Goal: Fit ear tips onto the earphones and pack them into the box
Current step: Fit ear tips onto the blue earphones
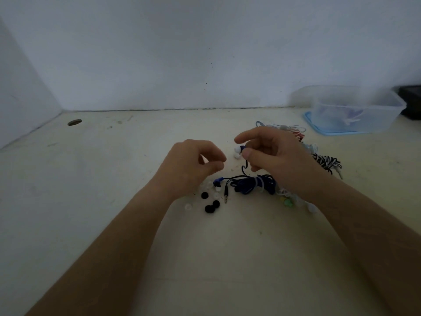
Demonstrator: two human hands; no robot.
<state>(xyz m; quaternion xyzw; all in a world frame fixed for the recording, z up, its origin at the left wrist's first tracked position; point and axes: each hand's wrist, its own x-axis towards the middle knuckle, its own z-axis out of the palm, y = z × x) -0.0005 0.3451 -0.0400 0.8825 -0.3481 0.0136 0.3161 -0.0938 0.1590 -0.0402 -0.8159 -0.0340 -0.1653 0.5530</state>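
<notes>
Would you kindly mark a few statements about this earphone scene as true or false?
1. The right hand holds a blue earbud with a white tip. True.
2. Three black ear tips lie on the table. True.
3. The plastic box stands at the far left. False: it stands at the far right.
4. The blue cable bundle is inside the box. False: it lies on the table, near the hands.
</notes>
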